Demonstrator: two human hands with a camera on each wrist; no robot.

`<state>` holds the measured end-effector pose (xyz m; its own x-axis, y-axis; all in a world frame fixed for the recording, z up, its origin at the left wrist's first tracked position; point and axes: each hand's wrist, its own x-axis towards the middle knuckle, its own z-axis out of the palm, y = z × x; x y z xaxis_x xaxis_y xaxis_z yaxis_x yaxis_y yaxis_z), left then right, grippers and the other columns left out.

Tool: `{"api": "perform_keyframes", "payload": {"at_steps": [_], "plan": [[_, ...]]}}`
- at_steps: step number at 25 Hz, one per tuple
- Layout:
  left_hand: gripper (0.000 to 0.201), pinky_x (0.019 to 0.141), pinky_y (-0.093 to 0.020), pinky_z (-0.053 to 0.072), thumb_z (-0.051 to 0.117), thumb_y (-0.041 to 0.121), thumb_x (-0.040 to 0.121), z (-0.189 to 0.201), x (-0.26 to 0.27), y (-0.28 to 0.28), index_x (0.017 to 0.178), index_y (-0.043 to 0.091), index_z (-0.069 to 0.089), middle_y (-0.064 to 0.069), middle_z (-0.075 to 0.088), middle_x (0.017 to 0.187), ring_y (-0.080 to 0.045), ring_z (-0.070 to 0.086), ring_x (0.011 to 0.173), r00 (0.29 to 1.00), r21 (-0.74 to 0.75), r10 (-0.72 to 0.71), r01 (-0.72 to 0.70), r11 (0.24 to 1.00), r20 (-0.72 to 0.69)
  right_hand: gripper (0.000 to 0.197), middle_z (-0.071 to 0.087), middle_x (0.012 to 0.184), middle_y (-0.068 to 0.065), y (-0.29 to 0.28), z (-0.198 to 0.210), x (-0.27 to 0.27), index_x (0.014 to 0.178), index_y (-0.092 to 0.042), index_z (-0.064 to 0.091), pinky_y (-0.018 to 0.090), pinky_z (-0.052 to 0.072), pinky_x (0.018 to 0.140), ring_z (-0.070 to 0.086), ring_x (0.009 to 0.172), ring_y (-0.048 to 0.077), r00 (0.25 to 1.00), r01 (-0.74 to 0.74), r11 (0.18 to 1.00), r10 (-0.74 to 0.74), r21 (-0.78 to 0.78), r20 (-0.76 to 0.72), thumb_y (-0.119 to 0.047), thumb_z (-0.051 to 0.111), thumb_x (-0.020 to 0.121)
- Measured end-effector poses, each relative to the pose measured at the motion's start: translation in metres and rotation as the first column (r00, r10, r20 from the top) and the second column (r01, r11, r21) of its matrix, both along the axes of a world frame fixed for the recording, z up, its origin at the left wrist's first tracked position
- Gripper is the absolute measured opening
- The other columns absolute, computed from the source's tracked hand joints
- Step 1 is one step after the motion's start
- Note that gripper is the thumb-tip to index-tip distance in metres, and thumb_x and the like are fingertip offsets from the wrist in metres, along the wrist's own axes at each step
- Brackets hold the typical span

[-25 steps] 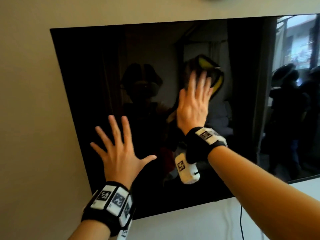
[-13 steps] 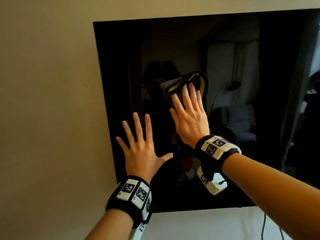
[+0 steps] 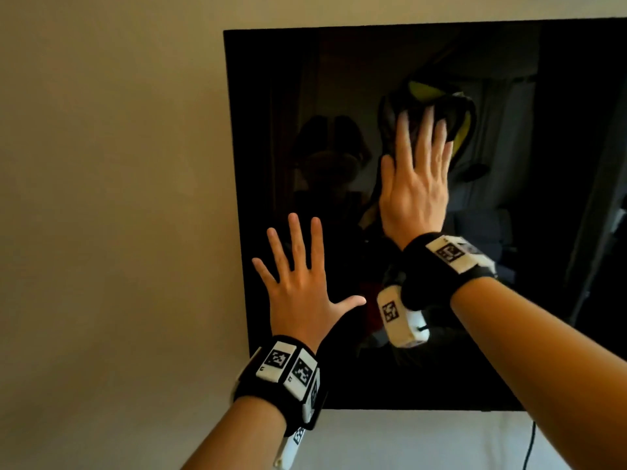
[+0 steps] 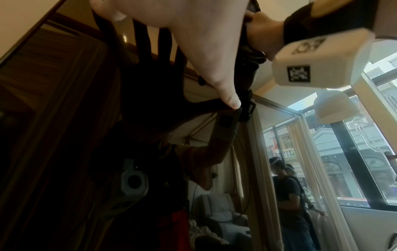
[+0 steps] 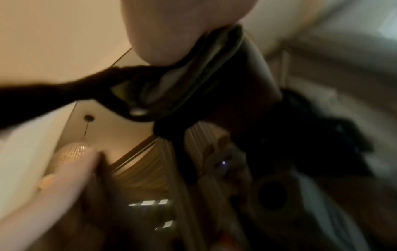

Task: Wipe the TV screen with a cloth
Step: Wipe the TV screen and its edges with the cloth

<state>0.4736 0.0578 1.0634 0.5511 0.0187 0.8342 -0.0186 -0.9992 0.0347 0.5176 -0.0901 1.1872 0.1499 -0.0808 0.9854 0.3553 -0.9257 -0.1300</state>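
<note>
**Wipe stroke swings back right, upper TV screen**

Landmark = TV screen (image 3: 509, 300), dark glass mounted on the beige wall (image 3: 112, 198).

R hand (image 3: 415, 184): fingers straight, palm flat, pressing the cloth (image 3: 437, 106) (dark w/ yellow-green) vs the glass, upper-middle of the screen's visible part. No curl round it – flat press, not a pinch. Fingertips blurred, so prob. mid-stroke. R wrist view is smeared too; shows the cloth (image 5: 193, 84) bunched under the heel of the hand, little else readable.

L hand (image 3: 302, 283): splayed wide, holds nothing, planted on the screen near its left edge, lower than the R hand. L wrist view confirms: thumb (image 4: 227, 100) meets its own dark reflection in the glass.

Changed: 0.5 s ago the cloth sat lower + further left on the screen, close above the L hand; 1 s ago it was further right again. Now it's up + to the right, well apart from the L hand. L hand kept the same spread brace near the left edge.

Meaning, as I judge it: side-to-side passes across the upper band are underway. Lower half + far right of the screen look not yet covered in this stretch. Bottom edge, the white shelf (image 3: 407, 442) below and the cable (image 3: 529, 446) untouched.
</note>
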Motion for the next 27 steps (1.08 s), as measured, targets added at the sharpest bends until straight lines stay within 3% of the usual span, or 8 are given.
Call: {"api": "perform_keyframes", "payload": {"at_steps": [4, 9, 13, 17, 21, 24, 25, 27], "plan": [[0.133, 0.107, -0.073, 0.024, 0.057, 0.087, 0.061, -0.006, 0.0, -0.002, 0.158, 0.014, 0.004, -0.019, -0.003, 0.164, -0.049, 0.002, 0.147, 0.999, -0.034, -0.037, 0.037, 0.999, 0.001, 0.044, 0.031, 0.149, 0.019, 0.009, -0.033, 0.001, 0.14, -0.011, 0.039, 0.046, 0.016, 0.117, 0.023, 0.14, 0.036, 0.997, 0.037, 0.879, -0.001, -0.476, 0.077, -0.03, 0.038, 0.1], [0.14, 0.107, -0.075, 0.021, 0.061, 0.09, 0.052, -0.057, -0.006, 0.0, 0.158, 0.014, 0.01, -0.024, 0.004, 0.162, -0.054, 0.011, 0.144, 0.996, -0.008, -0.039, 0.038, 0.999, -0.086, 0.049, 0.024, 0.153, 0.016, 0.024, -0.01, 0.0, 0.146, -0.015, 0.029, 0.044, 0.008, 0.118, 0.016, 0.143, 0.034, 0.999, 0.011, 0.937, 0.003, -0.348, 0.039, -0.031, 0.035, 0.101], [0.138, 0.108, -0.073, 0.023, 0.064, 0.087, 0.054, -0.074, -0.004, 0.005, 0.158, 0.016, 0.008, -0.024, 0.006, 0.162, -0.052, 0.012, 0.144, 0.993, 0.018, -0.058, 0.061, 0.998, -0.103, 0.045, 0.027, 0.152, 0.015, 0.026, -0.012, 0.004, 0.144, -0.015, 0.032, 0.045, 0.016, 0.118, 0.021, 0.142, 0.033, 0.994, 0.056, 0.655, 0.033, -0.754, 0.103, -0.032, 0.032, 0.102], [0.134, 0.109, -0.071, 0.02, 0.062, 0.087, 0.058, -0.079, -0.002, 0.009, 0.158, 0.017, 0.008, -0.022, 0.004, 0.163, -0.05, 0.011, 0.146, 0.994, 0.023, -0.075, 0.077, 0.997, -0.074, 0.05, 0.021, 0.154, 0.014, 0.046, 0.004, 0.002, 0.148, -0.018, 0.024, 0.044, 0.011, 0.118, 0.016, 0.143, 0.034, 0.999, 0.026, 0.871, -0.004, -0.49, 0.047, -0.032, 0.033, 0.101], [0.129, 0.109, -0.07, 0.021, 0.061, 0.085, 0.061, -0.085, -0.003, 0.007, 0.158, 0.018, 0.008, -0.02, 0.008, 0.163, -0.049, 0.015, 0.145, 0.995, -0.001, -0.068, 0.068, 0.998, -0.075, 0.05, 0.02, 0.155, 0.013, 0.045, -0.008, 0.004, 0.148, -0.018, 0.021, 0.044, 0.013, 0.118, 0.017, 0.143, 0.031, 0.995, 0.064, 0.506, 0.038, -0.86, 0.097, -0.034, 0.03, 0.101], [0.115, 0.108, -0.071, 0.026, 0.061, 0.076, 0.072, -0.103, -0.006, 0.004, 0.158, 0.016, 0.014, -0.021, 0.009, 0.162, -0.048, 0.018, 0.145, 0.995, -0.029, -0.068, 0.066, 0.997, -0.068, 0.052, 0.015, 0.156, 0.013, 0.053, 0.005, 0.001, 0.149, -0.019, 0.017, 0.043, 0.008, 0.118, 0.013, 0.144, 0.032, 0.999, 0.045, 0.773, -0.029, -0.633, 0.035, -0.035, 0.029, 0.101], [0.111, 0.108, -0.071, 0.028, 0.061, 0.073, 0.075, -0.109, -0.006, 0.003, 0.158, 0.015, 0.016, -0.021, 0.01, 0.162, -0.048, 0.019, 0.145, 0.996, -0.033, -0.059, 0.057, 0.998, -0.068, 0.053, 0.015, 0.156, 0.012, 0.06, -0.006, 0.001, 0.15, -0.02, 0.017, 0.043, 0.008, 0.118, 0.012, 0.144, 0.032, 0.999, 0.037, 0.755, -0.019, -0.655, 0.034, -0.035, 0.029, 0.1], [0.106, 0.107, -0.07, 0.03, 0.062, 0.071, 0.078, -0.117, -0.007, 0.003, 0.157, 0.016, 0.018, -0.021, 0.014, 0.162, -0.047, 0.02, 0.145, 0.996, -0.037, -0.048, 0.045, 0.998, -0.069, 0.053, 0.016, 0.156, 0.011, 0.067, -0.034, 0.002, 0.149, -0.02, 0.017, 0.044, 0.011, 0.118, 0.013, 0.144, 0.031, 0.998, 0.033, 0.493, 0.038, -0.869, 0.06, -0.035, 0.031, 0.1]]}}
